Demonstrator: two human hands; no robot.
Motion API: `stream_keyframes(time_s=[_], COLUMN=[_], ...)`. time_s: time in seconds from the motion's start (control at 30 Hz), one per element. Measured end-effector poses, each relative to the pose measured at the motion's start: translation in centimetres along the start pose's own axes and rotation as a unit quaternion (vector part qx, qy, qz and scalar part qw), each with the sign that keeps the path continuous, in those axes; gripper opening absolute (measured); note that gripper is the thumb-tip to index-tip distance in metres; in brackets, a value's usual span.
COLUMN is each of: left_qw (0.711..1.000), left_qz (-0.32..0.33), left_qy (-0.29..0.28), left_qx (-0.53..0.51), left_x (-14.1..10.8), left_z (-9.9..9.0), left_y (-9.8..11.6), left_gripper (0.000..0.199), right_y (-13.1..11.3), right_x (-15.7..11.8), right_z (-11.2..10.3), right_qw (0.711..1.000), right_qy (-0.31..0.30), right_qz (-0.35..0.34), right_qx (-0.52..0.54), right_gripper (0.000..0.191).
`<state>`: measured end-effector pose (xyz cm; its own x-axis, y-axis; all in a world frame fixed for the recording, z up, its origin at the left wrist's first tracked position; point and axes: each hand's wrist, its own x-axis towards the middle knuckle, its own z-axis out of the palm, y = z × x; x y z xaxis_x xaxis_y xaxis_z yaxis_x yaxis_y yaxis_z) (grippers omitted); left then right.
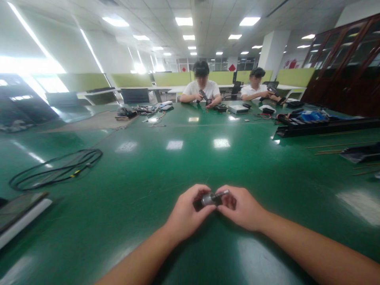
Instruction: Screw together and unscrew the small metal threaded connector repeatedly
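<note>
Close to me over the green table (142, 166), my left hand (188, 211) is closed around a small silver and black metal cylinder with a thin shaft (208, 199). It looks like a small motor, though its exact kind is not clear. The cylinder lies between thumb and fingers, its shaft tilted up to the right. At the shaft end, my right hand (245, 208) has curled fingers, with its thumb against the dark end of the piece. The tips of both thumbs nearly meet. Fingers hide part of the piece.
A coiled black cable (59, 170) lies at left, above a dark flat device (20, 217). Tools and parts (145, 109) lie farther back. A long black channel (323, 126) and thin rods (329, 151) are at right. Two people (202, 89) sit across the table, handling dark tools.
</note>
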<state>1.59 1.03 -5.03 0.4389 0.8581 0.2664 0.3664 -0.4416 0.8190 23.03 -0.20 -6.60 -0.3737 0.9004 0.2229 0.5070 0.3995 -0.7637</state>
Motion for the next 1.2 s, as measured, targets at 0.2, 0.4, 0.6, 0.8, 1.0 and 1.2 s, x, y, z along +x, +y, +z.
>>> stream_keyframes(time_s=[0.2,0.4,0.6,0.8,1.0,1.2], left_qw=[0.999,0.998,0.998,0.998,0.998,0.997], left_qz=[0.034,0.055,0.051,0.054,0.058,0.067], left_qy=[0.002,-0.01,-0.016,-0.029,-0.025,-0.026], left_qx=[0.032,0.03,0.025,0.025,0.026,0.027], left_x=[0.09,0.07,0.08,0.1,0.13,0.09], left_z=[-0.26,-0.23,-0.21,-0.15,-0.11,-0.06], left_y=[0.33,0.48,0.45,0.38,0.47,0.2], left_gripper=[0.022,0.022,0.023,0.022,0.023,0.022], right_y=[-0.19,-0.24,-0.5,-0.46,-0.61,-0.8], right_x=[-0.12,-0.16,-0.13,-0.12,-0.09,-0.02], right_z=[-0.16,-0.13,-0.26,-0.18,-0.31,-0.47], right_qw=[0.999,0.997,0.996,0.994,0.992,0.992], right_qy=[0.035,0.071,0.077,0.081,0.085,0.086], right_qz=[-0.005,-0.023,-0.047,-0.072,-0.092,-0.092], right_qx=[0.005,0.02,0.017,0.028,0.027,0.019], right_gripper=[0.039,0.042,0.026,0.023,0.02,0.013])
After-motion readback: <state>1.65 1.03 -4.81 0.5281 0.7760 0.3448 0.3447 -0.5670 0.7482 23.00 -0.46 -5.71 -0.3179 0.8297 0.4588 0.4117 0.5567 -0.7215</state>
